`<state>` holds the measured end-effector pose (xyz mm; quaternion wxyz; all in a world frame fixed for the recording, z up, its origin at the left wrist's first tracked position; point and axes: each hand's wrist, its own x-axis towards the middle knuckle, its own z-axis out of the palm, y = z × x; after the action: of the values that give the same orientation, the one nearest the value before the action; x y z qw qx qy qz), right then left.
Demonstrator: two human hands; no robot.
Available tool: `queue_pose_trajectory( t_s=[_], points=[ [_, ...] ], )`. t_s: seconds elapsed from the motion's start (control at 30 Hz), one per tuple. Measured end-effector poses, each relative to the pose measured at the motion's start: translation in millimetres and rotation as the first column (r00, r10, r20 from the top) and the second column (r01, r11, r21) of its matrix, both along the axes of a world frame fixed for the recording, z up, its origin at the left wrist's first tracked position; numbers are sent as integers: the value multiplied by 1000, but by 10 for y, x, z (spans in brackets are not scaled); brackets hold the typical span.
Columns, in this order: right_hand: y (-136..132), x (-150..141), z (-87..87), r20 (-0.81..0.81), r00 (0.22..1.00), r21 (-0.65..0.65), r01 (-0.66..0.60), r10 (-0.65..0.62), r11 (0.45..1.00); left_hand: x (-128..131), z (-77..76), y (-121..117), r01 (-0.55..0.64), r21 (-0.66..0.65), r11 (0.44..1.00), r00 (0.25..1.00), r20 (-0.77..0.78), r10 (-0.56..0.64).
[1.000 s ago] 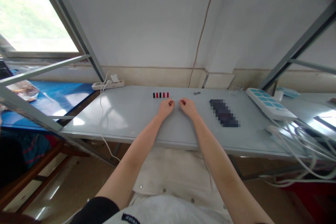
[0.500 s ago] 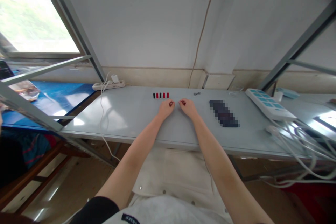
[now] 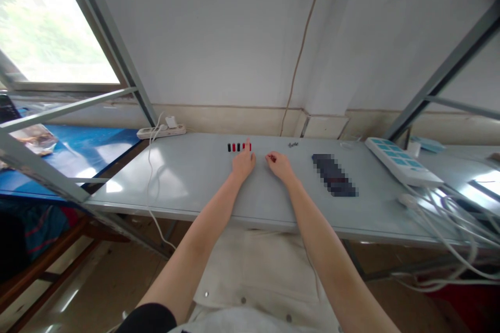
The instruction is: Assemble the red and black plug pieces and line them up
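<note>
The red or black cylinders [image 3: 238, 147] already seem lined up; dark bits [image 3: 293, 144] lie apart, one o'clock from the curled right hand [image 3: 278, 164], contents unclear. The left hand [image 3: 244, 164] points one finger.

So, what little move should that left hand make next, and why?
I'd probably draw the left hand straight back, with no sideways sweep. Its outstretched finger overlaps the red pieces at the right end of the row of small cylinders, and I can't tell whether it touches them. The right hand, fingers curled, is close by.
</note>
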<state>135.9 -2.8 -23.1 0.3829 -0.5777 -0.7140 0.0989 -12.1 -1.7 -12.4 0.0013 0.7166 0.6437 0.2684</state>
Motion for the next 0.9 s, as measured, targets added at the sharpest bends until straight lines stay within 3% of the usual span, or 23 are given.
queue_pose_trajectory(
  t_s=[0.13, 0.5, 0.63, 0.73, 0.9],
  points=[
    [3, -4, 5, 12, 1000, -9, 5, -5, 1000, 32, -10, 53, -2, -18, 1000, 1000, -24, 2],
    [-6, -21, 15, 21, 1000, -27, -21, 22, 999, 30, -74, 122, 40, -14, 999, 996, 86, -39],
    [-3, -24, 2, 23, 999, -12, -33, 34, 999, 2, -91, 188, 75, 61, 995, 973, 213, -86],
    [13, -27, -13, 19, 1000, 0, 7, -7, 1000, 11, -81, 208, 148, 102, 984, 889, 421, -178],
    [29, -15, 3, -50, 985, 49, 167, -165, 985, 74, -21, 107, 342, 73, 937, 566, 780, -267]
  ],
)
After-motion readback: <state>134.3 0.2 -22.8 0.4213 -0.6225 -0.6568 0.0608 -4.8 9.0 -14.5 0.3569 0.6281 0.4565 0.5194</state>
